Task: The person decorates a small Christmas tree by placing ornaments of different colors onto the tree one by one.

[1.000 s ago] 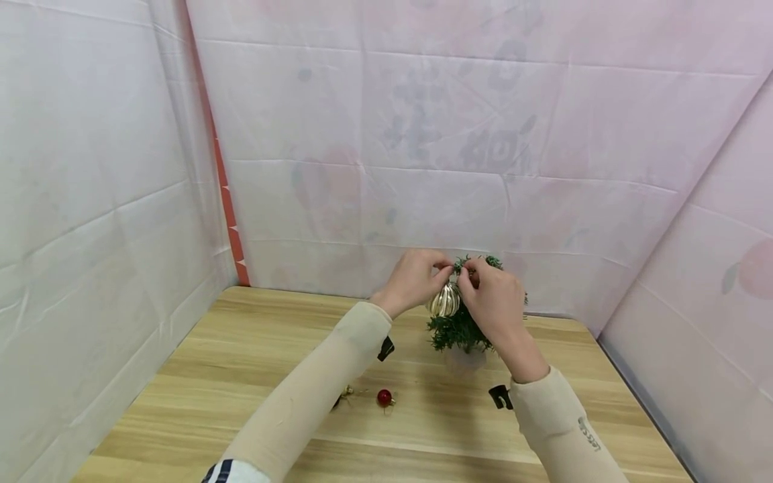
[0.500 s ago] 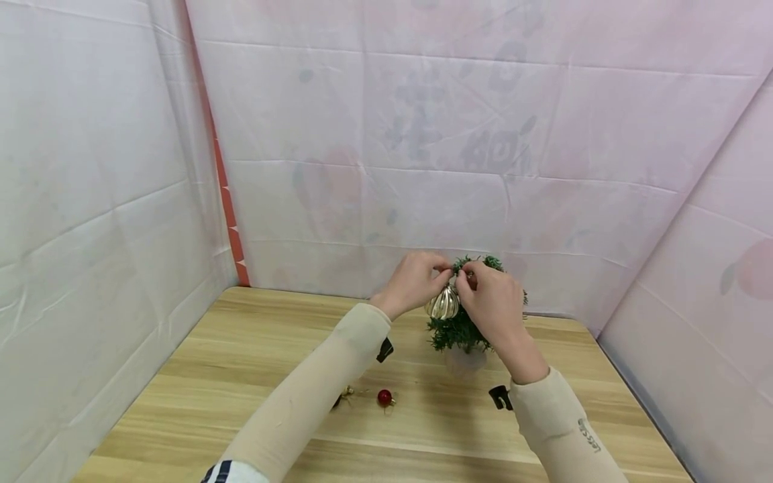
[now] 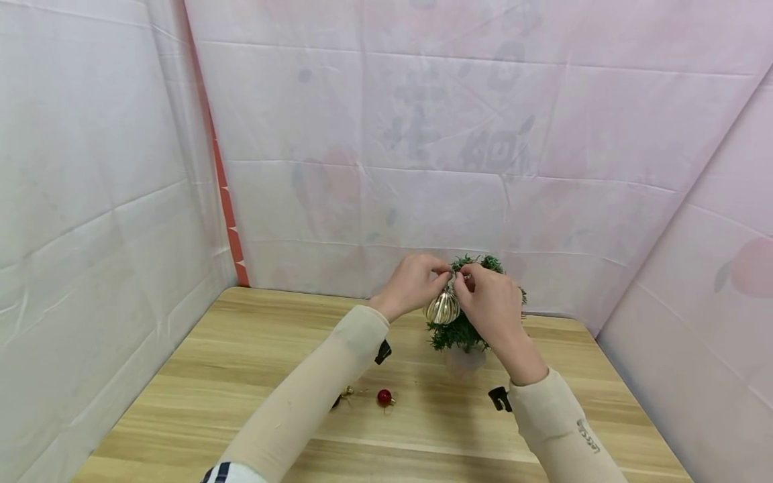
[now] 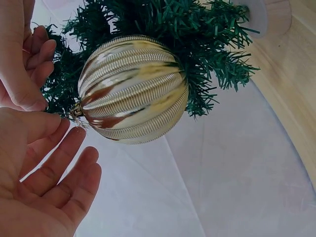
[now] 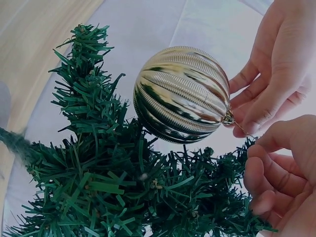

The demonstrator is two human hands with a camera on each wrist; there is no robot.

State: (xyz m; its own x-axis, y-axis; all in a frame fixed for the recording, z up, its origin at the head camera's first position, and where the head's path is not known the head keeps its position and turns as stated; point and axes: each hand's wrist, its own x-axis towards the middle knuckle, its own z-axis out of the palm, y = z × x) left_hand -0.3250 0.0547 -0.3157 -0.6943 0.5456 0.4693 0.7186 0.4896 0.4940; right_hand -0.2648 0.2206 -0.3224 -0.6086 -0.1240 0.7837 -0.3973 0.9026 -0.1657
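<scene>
A large gold ribbed ball ornament [image 3: 443, 307] hangs in front of a small green artificial Christmas tree [image 3: 459, 333]. My left hand [image 3: 417, 285] pinches the ornament's thin string just by its cap, between thumb and index finger. My right hand [image 3: 492, 298] pinches the same gold string [image 5: 242, 129] a little farther from the cap. In the right wrist view, the ball [image 5: 182, 94] lies against the tree's branches [image 5: 113, 182]. The left wrist view has both sets of fingertips close together at the cap [image 4: 76, 109]. The string's end is hidden by the fingers.
A small red ball ornament [image 3: 384, 398] lies on the wooden table [image 3: 241, 376]. Beside it a gold-capped item [image 3: 347, 392] is partly hidden by my left sleeve. The tree stands on a pale round base [image 3: 465, 362]. Cloth walls [image 3: 374, 208] enclose the table.
The gold ball has sunk slightly down and left. Both hands have come down a little with it, still at the string. The red ball has not moved.
</scene>
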